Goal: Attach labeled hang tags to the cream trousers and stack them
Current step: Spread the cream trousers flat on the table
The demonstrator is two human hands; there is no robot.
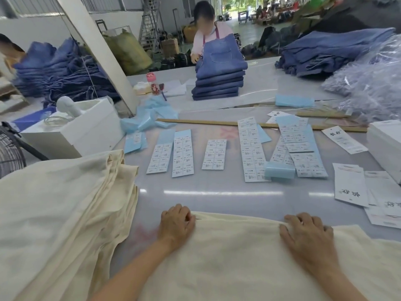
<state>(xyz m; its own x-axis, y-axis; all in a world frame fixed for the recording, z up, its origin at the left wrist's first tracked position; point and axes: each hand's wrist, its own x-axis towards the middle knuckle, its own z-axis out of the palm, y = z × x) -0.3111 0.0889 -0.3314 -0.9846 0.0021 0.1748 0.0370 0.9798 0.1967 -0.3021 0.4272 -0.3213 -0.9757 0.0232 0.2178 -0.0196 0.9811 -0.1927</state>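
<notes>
A pair of cream trousers (238, 253) lies flat on the grey table in front of me. My left hand (176, 224) grips its far edge at the left, fingers curled over the cloth. My right hand (308, 233) presses on the same edge at the right, fingers bent onto the fabric. A thick pile of cream trousers (60, 203) rests to my left. White hang tags (351, 187) lie at the right. Sheets of printed label stickers (251, 151) are spread in rows across the middle of the table.
A white box (86, 131) and a fan (8, 153) stand at the left, a stack of white boxes (384, 144) at the right. A wooden ruler (217, 123) lies behind the labels. Across the table a person folds a stack of blue jeans (219, 81).
</notes>
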